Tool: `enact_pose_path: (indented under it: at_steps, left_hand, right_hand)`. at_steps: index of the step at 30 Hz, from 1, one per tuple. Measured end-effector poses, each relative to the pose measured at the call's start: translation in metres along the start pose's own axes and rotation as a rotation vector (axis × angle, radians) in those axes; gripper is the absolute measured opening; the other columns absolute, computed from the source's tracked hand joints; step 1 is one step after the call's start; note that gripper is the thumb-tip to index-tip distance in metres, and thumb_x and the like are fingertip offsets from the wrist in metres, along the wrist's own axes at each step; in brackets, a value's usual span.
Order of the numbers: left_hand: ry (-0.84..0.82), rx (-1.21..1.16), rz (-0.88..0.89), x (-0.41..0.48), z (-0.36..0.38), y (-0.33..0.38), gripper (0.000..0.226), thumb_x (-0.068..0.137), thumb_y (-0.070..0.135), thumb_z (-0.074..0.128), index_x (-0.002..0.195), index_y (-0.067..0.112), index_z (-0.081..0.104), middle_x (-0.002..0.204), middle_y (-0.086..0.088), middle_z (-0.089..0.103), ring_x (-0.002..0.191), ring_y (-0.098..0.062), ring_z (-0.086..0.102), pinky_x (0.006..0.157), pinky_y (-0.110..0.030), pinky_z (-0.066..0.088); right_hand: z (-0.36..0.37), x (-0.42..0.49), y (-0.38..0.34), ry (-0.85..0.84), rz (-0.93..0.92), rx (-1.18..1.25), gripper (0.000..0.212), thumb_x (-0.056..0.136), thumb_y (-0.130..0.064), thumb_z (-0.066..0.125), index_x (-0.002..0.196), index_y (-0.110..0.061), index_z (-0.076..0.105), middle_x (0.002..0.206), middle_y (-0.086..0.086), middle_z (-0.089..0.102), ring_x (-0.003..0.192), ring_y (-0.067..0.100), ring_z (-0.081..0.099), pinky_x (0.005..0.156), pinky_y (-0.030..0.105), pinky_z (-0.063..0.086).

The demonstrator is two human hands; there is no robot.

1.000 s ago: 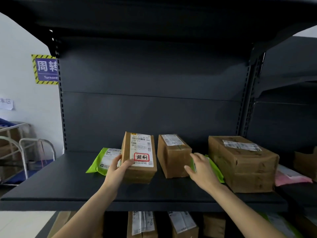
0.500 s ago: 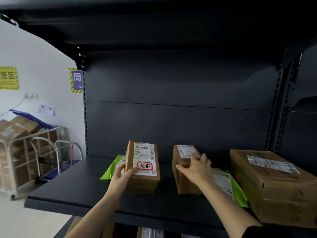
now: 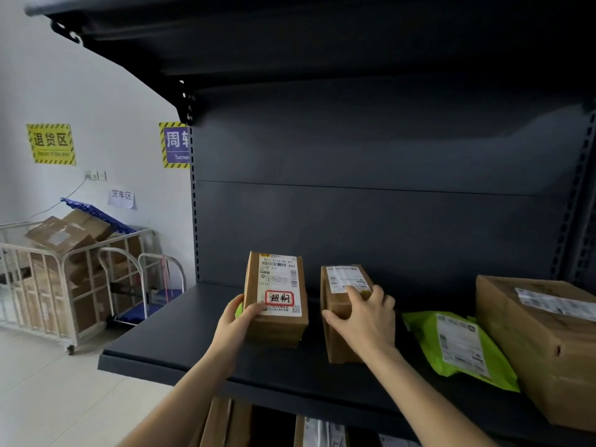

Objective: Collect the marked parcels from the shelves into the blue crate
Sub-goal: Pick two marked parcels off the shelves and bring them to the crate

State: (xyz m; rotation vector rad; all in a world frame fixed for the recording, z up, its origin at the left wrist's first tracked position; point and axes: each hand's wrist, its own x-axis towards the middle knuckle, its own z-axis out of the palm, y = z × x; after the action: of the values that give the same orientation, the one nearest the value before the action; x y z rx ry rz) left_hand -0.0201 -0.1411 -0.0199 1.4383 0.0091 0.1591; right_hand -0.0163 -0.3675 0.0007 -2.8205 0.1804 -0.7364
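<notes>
Grip on the marked parcel (image 3: 275,298), left edge

Matte, stiff-cornered cardboard, it stands on the dark metal shelf (image 3: 193,359) at 6 o'clock in view. Your left hand (image 3: 238,327) clasps its left side, thumb on the glossy label (image 3: 280,279) beside the red-framed stamp (image 3: 279,298). Your right hand (image 3: 364,321) curls over the plain brown box (image 3: 335,346) at the parcel's 3 o'clock. Small and rigid, the parcel should lift lightly one-handed. Squeeze the bare cardboard flanks, since the label looks slick. The green mailer (image 3: 458,346) at 4 o'clock looks soft. The blue crate is out of view.
</notes>
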Motion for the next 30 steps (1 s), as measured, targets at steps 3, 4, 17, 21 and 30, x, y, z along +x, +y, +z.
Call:
enact_pose_path:
  at_steps: [3,4,17,21,30]
  left_hand:
    - [-0.005,0.006,0.013,0.001,-0.009,0.002,0.050,0.085,0.031,0.063,0.132,0.024,0.045,0.122,-0.006,0.061,0.109,-0.025,0.059,0.091,-0.041,0.051]
    - [-0.003,0.007,0.014,0.002,-0.011,0.003,0.051,0.086,0.031,0.063,0.132,0.024,0.045,0.122,-0.006,0.060,0.109,-0.025,0.059,0.093,-0.043,0.050]
    - [0.007,0.002,0.019,0.004,-0.042,0.009,0.050,0.084,0.031,0.064,0.130,0.026,0.044,0.118,-0.002,0.060,0.107,-0.022,0.059,0.079,-0.031,0.050]
    - [-0.006,0.003,0.055,0.002,-0.045,0.011,0.051,0.082,0.031,0.066,0.129,0.025,0.047,0.116,-0.003,0.064,0.106,-0.023,0.062,0.091,-0.038,0.050]
    - [-0.007,-0.075,0.137,-0.022,-0.029,0.027,0.053,0.066,0.038,0.067,0.116,0.028,0.054,0.113,-0.005,0.065,0.104,-0.025,0.062,0.078,-0.034,0.050]
  right_hand:
    - [0.003,0.001,-0.008,-0.020,0.002,0.012,0.079,0.074,-0.075,0.048,0.138,-0.032,0.031,0.144,0.015,0.026,0.126,0.035,0.031,0.098,0.038,0.041]
    - [0.005,0.001,-0.011,-0.028,-0.004,0.025,0.079,0.075,-0.073,0.050,0.139,-0.032,0.029,0.145,0.015,0.024,0.127,0.034,0.030,0.097,0.037,0.041]
    - [0.018,0.008,-0.040,-0.051,-0.076,0.102,0.068,0.084,-0.055,0.056,0.141,-0.034,0.027,0.148,0.012,0.019,0.128,0.033,0.030,0.096,0.036,0.043]
    - [0.012,0.009,-0.030,-0.082,-0.089,0.129,0.067,0.087,-0.054,0.054,0.143,-0.034,0.024,0.150,0.012,0.019,0.129,0.031,0.030,0.096,0.036,0.043]
    - [0.001,-0.016,0.016,-0.005,-0.107,0.167,0.073,0.088,-0.051,0.053,0.147,-0.023,0.020,0.152,0.009,0.026,0.136,0.027,0.029,0.105,0.034,0.036]
